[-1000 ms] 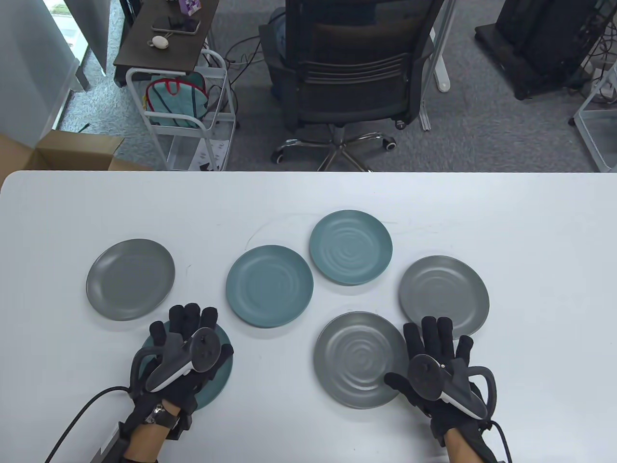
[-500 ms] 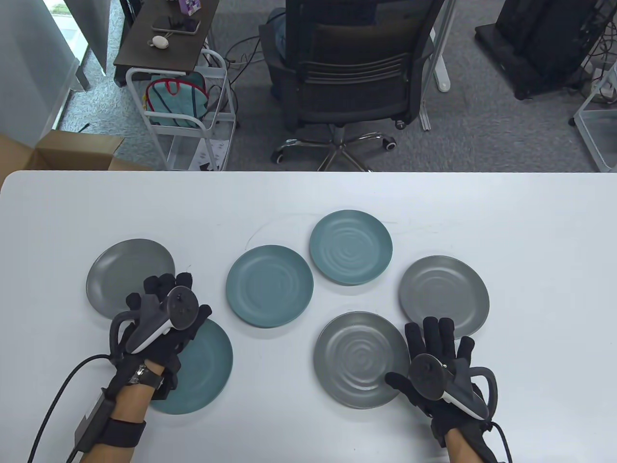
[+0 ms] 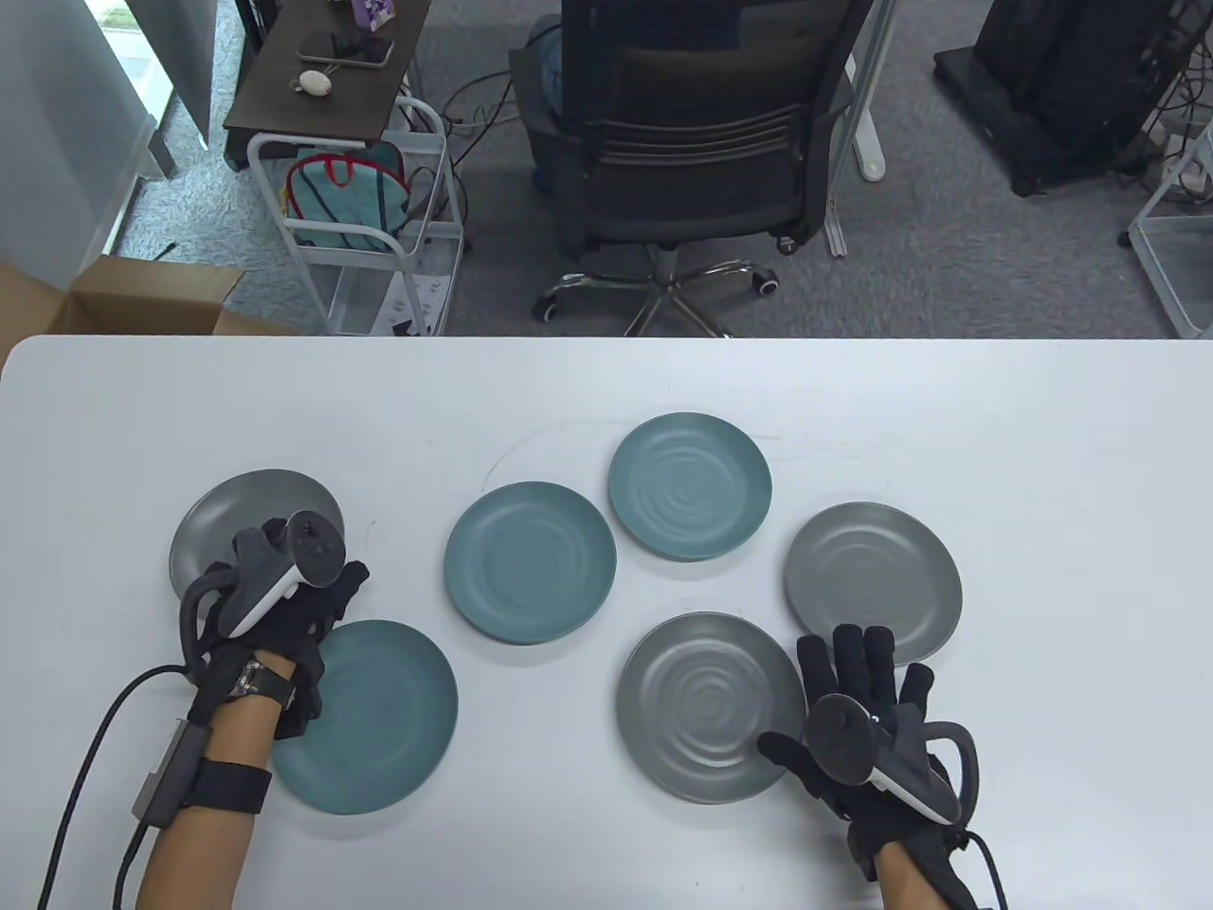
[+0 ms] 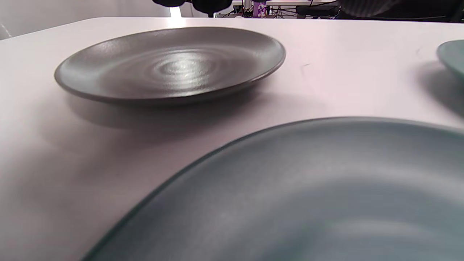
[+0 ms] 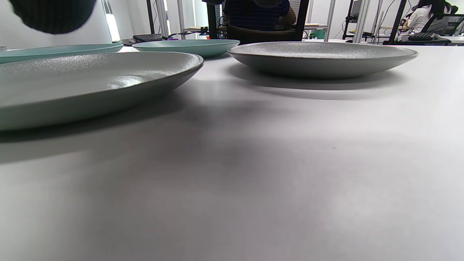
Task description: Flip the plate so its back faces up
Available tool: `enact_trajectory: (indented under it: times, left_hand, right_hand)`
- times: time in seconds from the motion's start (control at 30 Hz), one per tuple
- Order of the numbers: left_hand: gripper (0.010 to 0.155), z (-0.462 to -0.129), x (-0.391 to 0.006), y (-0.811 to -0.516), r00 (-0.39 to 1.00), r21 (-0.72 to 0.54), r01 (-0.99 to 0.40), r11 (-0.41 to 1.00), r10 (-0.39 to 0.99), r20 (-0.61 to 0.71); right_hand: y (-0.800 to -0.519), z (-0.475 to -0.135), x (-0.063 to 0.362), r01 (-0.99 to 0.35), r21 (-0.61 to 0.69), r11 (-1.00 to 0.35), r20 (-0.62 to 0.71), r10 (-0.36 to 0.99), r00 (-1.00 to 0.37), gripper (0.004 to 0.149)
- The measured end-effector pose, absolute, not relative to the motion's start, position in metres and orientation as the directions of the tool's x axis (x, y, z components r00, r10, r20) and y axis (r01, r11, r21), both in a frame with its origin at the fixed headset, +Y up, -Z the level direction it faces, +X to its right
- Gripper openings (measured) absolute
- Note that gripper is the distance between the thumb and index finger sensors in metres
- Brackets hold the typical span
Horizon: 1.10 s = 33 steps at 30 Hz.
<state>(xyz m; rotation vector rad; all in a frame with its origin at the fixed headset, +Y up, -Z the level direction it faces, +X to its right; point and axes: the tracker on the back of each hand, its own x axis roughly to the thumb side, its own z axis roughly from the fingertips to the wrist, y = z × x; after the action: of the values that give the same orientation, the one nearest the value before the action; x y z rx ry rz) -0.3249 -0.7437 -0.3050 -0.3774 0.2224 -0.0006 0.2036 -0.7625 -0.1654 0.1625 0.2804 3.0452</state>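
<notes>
Six plates lie face up on the white table (image 3: 1042, 455). My left hand (image 3: 294, 592) is over the near right edge of the left grey plate (image 3: 237, 512). In the left wrist view its fingertips (image 4: 192, 3) hang just above that plate (image 4: 170, 65) without gripping it. The near teal plate (image 3: 379, 720) lies just below the hand and fills the wrist view's bottom (image 4: 308, 195). My right hand (image 3: 858, 701) lies flat with its fingers spread, the thumb at the right rim of the front grey plate (image 3: 701, 706).
A teal plate (image 3: 531, 562) lies mid-table, another teal plate (image 3: 690, 485) behind it, and a grey plate (image 3: 872, 573) at the right, just beyond my right fingers. An office chair (image 3: 692, 142) stands past the table's far edge.
My left hand has moved from on top of the near teal plate up and left to the left grey plate, uncovering the teal one. My right hand has stayed still.
</notes>
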Motion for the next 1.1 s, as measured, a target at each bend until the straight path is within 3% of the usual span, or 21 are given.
enact_trajectory:
  times: [0.47,1.1]
  left_hand:
    - [0.080,-0.318,-0.335,-0.775,0.959,-0.465,-0.038,0.884,-0.098,-0.265]
    - [0.072,-0.322,-0.328,-0.775,0.951,-0.444,0.055,0.894,-0.183,-0.250]
  right_hand:
    - [-0.763,-0.166,0.203,-0.064,0.200,-0.978,0.097,0.085,-0.992,0.098]
    - [-0.763,-0.166,0.202,-0.066,0.199,-0.978,0.097,0.087,-0.992,0.097]
